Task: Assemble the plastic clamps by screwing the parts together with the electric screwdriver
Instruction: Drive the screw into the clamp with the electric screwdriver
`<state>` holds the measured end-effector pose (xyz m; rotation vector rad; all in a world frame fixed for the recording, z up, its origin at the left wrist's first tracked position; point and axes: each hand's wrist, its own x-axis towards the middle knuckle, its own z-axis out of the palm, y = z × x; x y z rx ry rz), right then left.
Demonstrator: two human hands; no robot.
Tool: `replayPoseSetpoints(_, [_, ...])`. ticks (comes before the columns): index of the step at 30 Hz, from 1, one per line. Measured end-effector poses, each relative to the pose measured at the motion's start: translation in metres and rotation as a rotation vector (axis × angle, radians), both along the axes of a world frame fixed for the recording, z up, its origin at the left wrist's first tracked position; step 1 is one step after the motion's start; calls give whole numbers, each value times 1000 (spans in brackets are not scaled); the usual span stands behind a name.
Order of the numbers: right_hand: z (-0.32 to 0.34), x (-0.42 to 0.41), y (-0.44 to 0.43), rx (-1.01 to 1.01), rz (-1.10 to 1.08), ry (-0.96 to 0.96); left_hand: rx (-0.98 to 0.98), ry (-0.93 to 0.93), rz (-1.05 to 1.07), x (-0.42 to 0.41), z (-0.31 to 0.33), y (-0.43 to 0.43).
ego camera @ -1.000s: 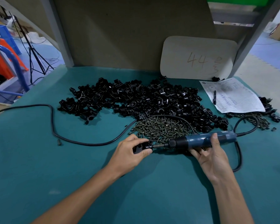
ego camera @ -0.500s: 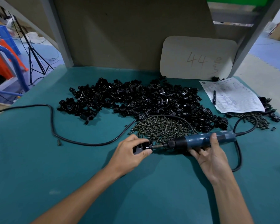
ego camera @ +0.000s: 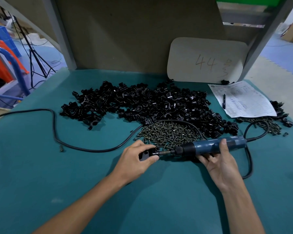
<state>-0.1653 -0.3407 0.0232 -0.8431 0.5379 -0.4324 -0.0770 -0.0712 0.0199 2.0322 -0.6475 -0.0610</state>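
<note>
The grip of the left hand (ego camera: 135, 159) is clenched on a black clamp (ego camera: 148, 153), thumb and fingers pinching it near the middle of the teal tabletop (ego camera: 41, 166). At 3 o'clock of it, the grip of the right hand (ego camera: 218, 161) wraps the blue electric screwdriver (ego camera: 210, 146), thumb over the barrel and fingers curled beneath. The level bit meets the clamp's end. A heap of screws (ego camera: 167, 134) lies at 12 o'clock, with loose black clamp parts (ego camera: 150, 105) beyond. At 1 o'clock a pale board (ego camera: 184, 68) reads "44" plus an unclear mark. The printed sheet (ego camera: 243, 100) at 2 o'clock is too small to read.
</note>
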Motion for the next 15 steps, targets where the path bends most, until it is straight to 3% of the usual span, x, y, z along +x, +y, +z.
replayPoseSetpoints(15, [7,-1,-2,-54,-64,34,-82,86,18,3,-4,0])
